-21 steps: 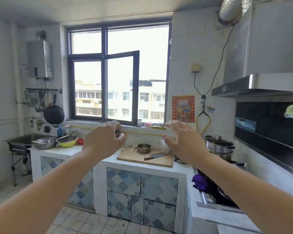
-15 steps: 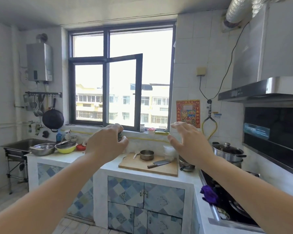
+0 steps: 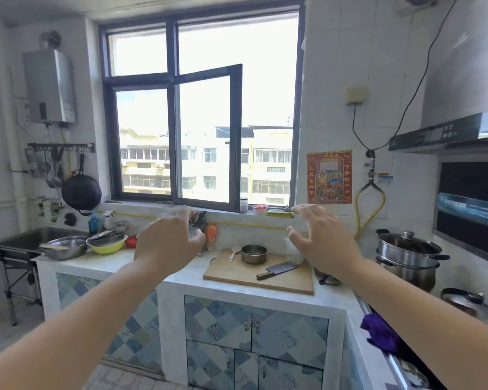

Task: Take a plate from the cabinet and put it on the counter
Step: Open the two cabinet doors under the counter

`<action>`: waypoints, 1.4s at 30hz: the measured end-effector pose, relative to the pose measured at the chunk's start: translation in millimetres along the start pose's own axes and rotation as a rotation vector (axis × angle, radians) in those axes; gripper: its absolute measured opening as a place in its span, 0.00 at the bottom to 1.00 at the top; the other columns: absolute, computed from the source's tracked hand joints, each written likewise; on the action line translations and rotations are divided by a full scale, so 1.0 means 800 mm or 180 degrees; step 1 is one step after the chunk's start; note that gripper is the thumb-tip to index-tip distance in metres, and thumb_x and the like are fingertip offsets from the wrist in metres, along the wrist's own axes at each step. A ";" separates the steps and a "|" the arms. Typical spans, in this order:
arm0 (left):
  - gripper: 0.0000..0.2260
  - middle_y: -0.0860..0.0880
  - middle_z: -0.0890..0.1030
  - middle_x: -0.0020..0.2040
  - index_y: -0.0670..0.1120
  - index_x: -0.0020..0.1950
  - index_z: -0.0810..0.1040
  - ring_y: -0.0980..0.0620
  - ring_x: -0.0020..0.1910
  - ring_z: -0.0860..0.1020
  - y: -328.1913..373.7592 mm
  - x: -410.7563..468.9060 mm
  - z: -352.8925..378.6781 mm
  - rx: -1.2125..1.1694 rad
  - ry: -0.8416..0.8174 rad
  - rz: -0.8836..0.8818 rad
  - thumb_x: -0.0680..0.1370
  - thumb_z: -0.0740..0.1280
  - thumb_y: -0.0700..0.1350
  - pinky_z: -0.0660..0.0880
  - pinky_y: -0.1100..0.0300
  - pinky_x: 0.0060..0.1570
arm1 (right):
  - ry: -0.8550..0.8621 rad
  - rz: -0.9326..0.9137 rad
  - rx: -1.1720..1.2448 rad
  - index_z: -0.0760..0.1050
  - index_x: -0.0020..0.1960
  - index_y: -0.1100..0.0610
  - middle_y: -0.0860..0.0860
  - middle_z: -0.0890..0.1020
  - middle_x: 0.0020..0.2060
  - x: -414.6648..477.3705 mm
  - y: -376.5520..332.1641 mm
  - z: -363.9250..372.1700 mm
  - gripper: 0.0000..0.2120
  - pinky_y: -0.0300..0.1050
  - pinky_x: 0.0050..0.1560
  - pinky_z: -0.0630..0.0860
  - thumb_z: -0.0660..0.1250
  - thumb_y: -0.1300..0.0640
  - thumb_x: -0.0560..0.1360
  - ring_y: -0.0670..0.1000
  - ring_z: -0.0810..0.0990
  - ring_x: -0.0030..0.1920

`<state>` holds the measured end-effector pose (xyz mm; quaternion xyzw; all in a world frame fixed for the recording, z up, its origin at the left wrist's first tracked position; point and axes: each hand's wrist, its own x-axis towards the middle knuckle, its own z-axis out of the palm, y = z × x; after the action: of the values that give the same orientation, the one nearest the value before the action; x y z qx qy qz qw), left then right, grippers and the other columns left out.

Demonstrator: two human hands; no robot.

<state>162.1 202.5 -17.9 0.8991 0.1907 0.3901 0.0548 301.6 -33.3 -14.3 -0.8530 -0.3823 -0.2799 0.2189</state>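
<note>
Plate is nowhere visible, presumably behind the shut cabinet [image 3: 255, 329] doors under the surface [image 3: 181, 280]; likely stiff, breakable, best gripped at its rim, while both hands, left [image 3: 166, 244] and right [image 3: 323, 243], hover spread and empty.

cabinet [image 3: 254, 330]: under the counter, blue-grey diamond-pattern doors, all closed, small handles at centre | counter [image 3: 181, 280]: white top, L-shaped, bearing kitchenware | plate: not identifiable in the head view
</note>
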 end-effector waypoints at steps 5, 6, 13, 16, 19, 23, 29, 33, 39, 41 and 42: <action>0.21 0.48 0.76 0.64 0.48 0.65 0.70 0.48 0.60 0.74 -0.012 0.050 0.055 0.0119 -0.0082 -0.0017 0.74 0.61 0.53 0.73 0.51 0.54 | -0.0011 -0.0053 -0.0018 0.65 0.70 0.53 0.51 0.71 0.69 0.047 0.030 0.050 0.24 0.51 0.68 0.63 0.58 0.46 0.75 0.52 0.66 0.69; 0.20 0.48 0.76 0.63 0.48 0.64 0.70 0.48 0.59 0.75 -0.013 0.062 0.068 0.0126 -0.0054 0.0011 0.74 0.61 0.53 0.72 0.54 0.51 | 0.0005 -0.0054 -0.0022 0.65 0.70 0.53 0.51 0.71 0.68 0.059 0.039 0.059 0.24 0.51 0.68 0.63 0.58 0.46 0.75 0.52 0.66 0.69; 0.17 0.49 0.78 0.57 0.47 0.60 0.71 0.48 0.54 0.75 -0.003 0.161 0.170 0.0172 -0.0128 0.0134 0.74 0.60 0.53 0.70 0.55 0.46 | -0.0048 0.0048 0.0002 0.64 0.70 0.53 0.50 0.71 0.68 0.152 0.118 0.120 0.25 0.52 0.68 0.63 0.58 0.46 0.76 0.52 0.67 0.68; 0.20 0.49 0.78 0.60 0.48 0.64 0.70 0.48 0.57 0.75 0.003 0.203 0.213 0.0171 -0.0103 0.0172 0.74 0.60 0.53 0.71 0.54 0.48 | -0.0091 0.0072 -0.0033 0.64 0.70 0.53 0.50 0.71 0.69 0.192 0.154 0.147 0.25 0.52 0.67 0.62 0.58 0.45 0.76 0.52 0.67 0.69; 0.20 0.48 0.77 0.61 0.48 0.64 0.70 0.48 0.58 0.75 0.006 0.235 0.254 0.0141 -0.0093 0.0132 0.74 0.60 0.53 0.70 0.55 0.46 | -0.0094 0.0118 0.0064 0.65 0.69 0.53 0.50 0.72 0.68 0.226 0.185 0.177 0.24 0.52 0.65 0.64 0.58 0.45 0.76 0.52 0.68 0.67; 0.16 0.49 0.79 0.57 0.47 0.58 0.73 0.48 0.54 0.76 -0.004 0.264 0.307 0.0117 -0.0204 0.0083 0.73 0.60 0.53 0.69 0.57 0.42 | -0.0213 0.0219 0.0177 0.65 0.69 0.54 0.52 0.72 0.68 0.258 0.214 0.226 0.25 0.52 0.65 0.65 0.58 0.44 0.75 0.53 0.69 0.67; 0.17 0.46 0.79 0.58 0.45 0.58 0.73 0.47 0.54 0.77 -0.039 0.302 0.383 0.0057 -0.0334 0.0049 0.73 0.61 0.52 0.70 0.56 0.43 | -0.0334 0.0140 0.0045 0.65 0.69 0.53 0.51 0.72 0.68 0.294 0.241 0.301 0.25 0.52 0.65 0.64 0.59 0.45 0.75 0.53 0.68 0.67; 0.21 0.47 0.77 0.63 0.46 0.65 0.70 0.46 0.57 0.76 -0.078 0.332 0.444 0.0064 -0.0440 0.0084 0.74 0.61 0.52 0.69 0.56 0.44 | -0.0504 0.0107 0.0017 0.64 0.70 0.54 0.51 0.70 0.69 0.309 0.255 0.365 0.25 0.51 0.68 0.63 0.59 0.46 0.75 0.52 0.66 0.69; 0.24 0.49 0.74 0.67 0.48 0.68 0.68 0.46 0.59 0.76 -0.152 0.385 0.542 0.0102 -0.0751 0.0128 0.74 0.59 0.54 0.71 0.54 0.43 | -0.0721 0.0417 0.0011 0.64 0.70 0.54 0.50 0.70 0.70 0.344 0.266 0.474 0.25 0.49 0.69 0.61 0.59 0.46 0.75 0.51 0.64 0.70; 0.22 0.49 0.76 0.65 0.47 0.66 0.70 0.46 0.58 0.76 -0.179 0.398 0.576 0.0077 -0.0879 0.0200 0.74 0.59 0.54 0.72 0.54 0.43 | -0.0802 0.0561 -0.0015 0.64 0.70 0.54 0.51 0.69 0.70 0.355 0.269 0.513 0.25 0.48 0.69 0.60 0.59 0.47 0.76 0.50 0.63 0.71; 0.22 0.48 0.76 0.65 0.47 0.66 0.69 0.46 0.58 0.76 -0.192 0.403 0.594 0.0083 -0.0961 0.0233 0.74 0.59 0.54 0.72 0.55 0.44 | -0.0855 0.0639 -0.0029 0.64 0.70 0.54 0.51 0.69 0.70 0.359 0.270 0.532 0.25 0.47 0.69 0.60 0.59 0.47 0.76 0.50 0.63 0.71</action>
<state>660.3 492.1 -164.5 0.9545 0.1525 0.2497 0.0570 759.2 236.8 -181.8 -0.9176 -0.3196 -0.1418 0.1888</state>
